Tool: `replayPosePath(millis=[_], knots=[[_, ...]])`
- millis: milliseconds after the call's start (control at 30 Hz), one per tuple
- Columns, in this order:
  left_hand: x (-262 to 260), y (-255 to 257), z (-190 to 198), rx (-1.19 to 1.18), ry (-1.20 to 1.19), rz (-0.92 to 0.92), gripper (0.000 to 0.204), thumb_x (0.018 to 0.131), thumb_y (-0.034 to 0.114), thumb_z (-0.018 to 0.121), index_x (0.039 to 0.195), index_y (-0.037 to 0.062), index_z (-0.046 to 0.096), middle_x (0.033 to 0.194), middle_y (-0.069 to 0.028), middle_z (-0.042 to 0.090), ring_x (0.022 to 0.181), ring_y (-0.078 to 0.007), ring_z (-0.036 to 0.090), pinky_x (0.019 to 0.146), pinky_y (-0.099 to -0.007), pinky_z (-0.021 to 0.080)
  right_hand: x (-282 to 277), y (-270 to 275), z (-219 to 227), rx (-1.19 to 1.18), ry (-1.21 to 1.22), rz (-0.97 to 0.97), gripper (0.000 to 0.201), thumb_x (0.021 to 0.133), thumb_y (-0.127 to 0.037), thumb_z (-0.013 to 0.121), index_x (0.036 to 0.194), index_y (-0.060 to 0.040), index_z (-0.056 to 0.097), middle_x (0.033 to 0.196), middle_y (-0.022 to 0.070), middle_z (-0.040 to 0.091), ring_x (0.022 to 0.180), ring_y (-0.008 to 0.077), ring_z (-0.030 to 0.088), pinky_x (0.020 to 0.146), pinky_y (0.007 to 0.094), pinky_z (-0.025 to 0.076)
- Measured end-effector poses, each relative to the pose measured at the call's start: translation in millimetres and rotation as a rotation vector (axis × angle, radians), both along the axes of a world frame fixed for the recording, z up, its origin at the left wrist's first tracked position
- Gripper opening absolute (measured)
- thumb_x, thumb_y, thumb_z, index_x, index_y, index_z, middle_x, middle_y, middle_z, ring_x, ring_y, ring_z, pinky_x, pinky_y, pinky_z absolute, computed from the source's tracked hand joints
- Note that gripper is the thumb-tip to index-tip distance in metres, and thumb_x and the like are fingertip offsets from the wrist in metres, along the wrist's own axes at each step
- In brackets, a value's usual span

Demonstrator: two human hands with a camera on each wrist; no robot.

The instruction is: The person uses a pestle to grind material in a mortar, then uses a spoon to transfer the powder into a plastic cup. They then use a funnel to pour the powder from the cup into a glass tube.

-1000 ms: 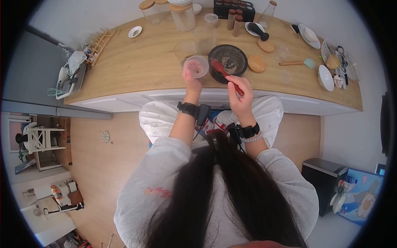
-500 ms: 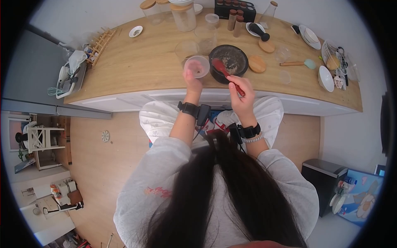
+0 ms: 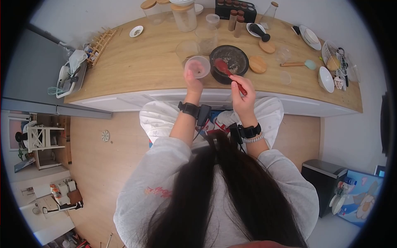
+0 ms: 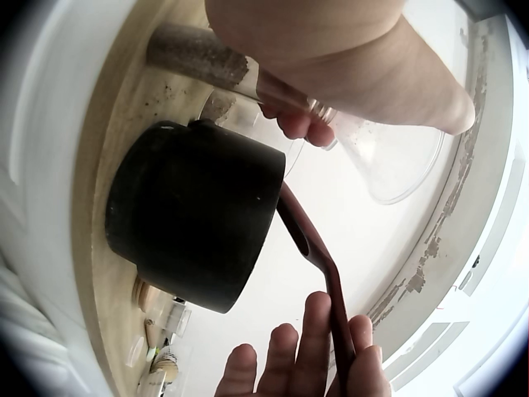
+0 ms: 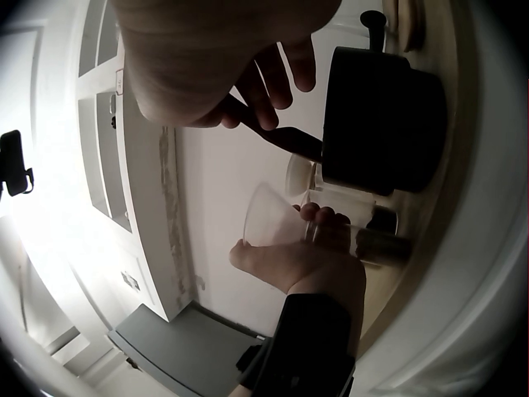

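My left hand [image 3: 193, 86] holds a clear plastic cup [image 3: 203, 63] just left of the mortar, thumb at its rim and fingers curled beneath it in the right wrist view. In my right hand [image 3: 244, 99] the red spatula [image 3: 237, 84] is pinched by its handle. The spatula's head reaches over the rim into the black mortar [image 3: 219, 77], where crushed, pale grey-brown bits [image 3: 236, 66] cling to the inside. In the left wrist view the mortar [image 4: 194, 215] stands upright on the counter, with the spatula [image 4: 333, 289] leaning out over its rim.
Clear containers [image 3: 187, 48] stand behind the cup. Round wooden lids [image 3: 258, 64] lie right of the mortar, and a black pestle [image 3: 257, 29] rests on a white plate behind. Farther right are a mint-headed spatula [image 3: 309, 63], a white bowl [image 3: 326, 78] and a wire basket [image 3: 331, 51].
The spatula's head has shifted slightly right inside the mortar, together with my right hand. My left hand and the cup stay almost where they were.
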State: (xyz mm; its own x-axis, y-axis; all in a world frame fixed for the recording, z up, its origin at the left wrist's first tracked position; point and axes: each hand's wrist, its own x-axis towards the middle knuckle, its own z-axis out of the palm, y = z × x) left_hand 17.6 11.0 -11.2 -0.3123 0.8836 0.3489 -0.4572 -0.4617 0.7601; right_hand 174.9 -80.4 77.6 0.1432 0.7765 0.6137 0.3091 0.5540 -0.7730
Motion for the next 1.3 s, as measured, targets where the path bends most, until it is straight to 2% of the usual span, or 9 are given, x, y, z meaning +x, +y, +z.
replayPosePath(millis=[367,767,967,1067,1133,1300], knots=[[-0.9,2.1,-3.2,0.023,-0.003,-0.009,0.058,0.076,0.059,0.044,0.094,0.0045,0.052,0.073,-0.0076,0.055,0.058,-0.0166,0.054,0.046,-0.0263,0.042,0.0,-1.4,0.1,0.002,-0.012,0.027,0.013,0.078,-0.002,0.059,0.091,-0.0010,0.063,0.089,0.0121,0.063,0.079,0.0228,0.056,0.069,0.0284,0.044],[-1.9,2.2,-5.6,0.034,0.012,0.009,0.059,0.076,0.060,0.045,0.098,0.0055,0.051,0.081,-0.0072,0.055,0.063,-0.0165,0.054,0.046,-0.0261,0.042,0.6,-2.9,0.2,0.005,0.014,0.014,0.012,0.078,-0.002,0.058,0.089,-0.0005,0.063,0.090,0.0129,0.063,0.080,0.0237,0.057,0.070,0.0287,0.044],[-2.0,3.0,-5.9,0.056,-0.005,-0.014,0.059,0.076,0.060,0.046,0.099,0.0049,0.051,0.079,-0.0072,0.055,0.062,-0.0165,0.054,0.046,-0.0260,0.043,3.8,-3.7,0.3,0.005,-0.047,0.050,0.012,0.078,-0.002,0.058,0.089,-0.0003,0.062,0.090,0.0131,0.062,0.080,0.0239,0.057,0.071,0.0288,0.044],[-2.9,-2.3,-4.4,0.055,-0.006,-0.066,0.058,0.081,0.055,0.041,0.097,0.0007,0.050,0.087,-0.0060,0.052,0.075,-0.0139,0.052,0.062,-0.0255,0.043,1.8,-3.6,-1.1,0.000,0.007,0.027,0.012,0.078,-0.002,0.058,0.089,-0.0003,0.062,0.090,0.0131,0.062,0.080,0.0241,0.057,0.071,0.0291,0.044],[-3.0,-2.3,-3.7,0.049,0.005,-0.057,0.058,0.081,0.056,0.041,0.097,0.0007,0.050,0.087,-0.0060,0.052,0.075,-0.0140,0.052,0.062,-0.0255,0.043,1.5,-3.1,-2.0,-0.001,0.051,0.005,0.012,0.078,-0.002,0.058,0.089,-0.0003,0.062,0.090,0.0133,0.062,0.080,0.0244,0.057,0.071,0.0294,0.044],[-3.4,-2.6,-4.4,0.043,0.030,-0.058,0.059,0.081,0.057,0.041,0.097,0.0006,0.050,0.088,-0.0061,0.052,0.075,-0.0140,0.052,0.062,-0.0251,0.043,3.4,-4.3,2.2,0.022,-0.037,0.045,0.012,0.078,-0.002,0.058,0.090,-0.0003,0.062,0.090,0.0132,0.062,0.081,0.0238,0.057,0.071,0.0289,0.044]])
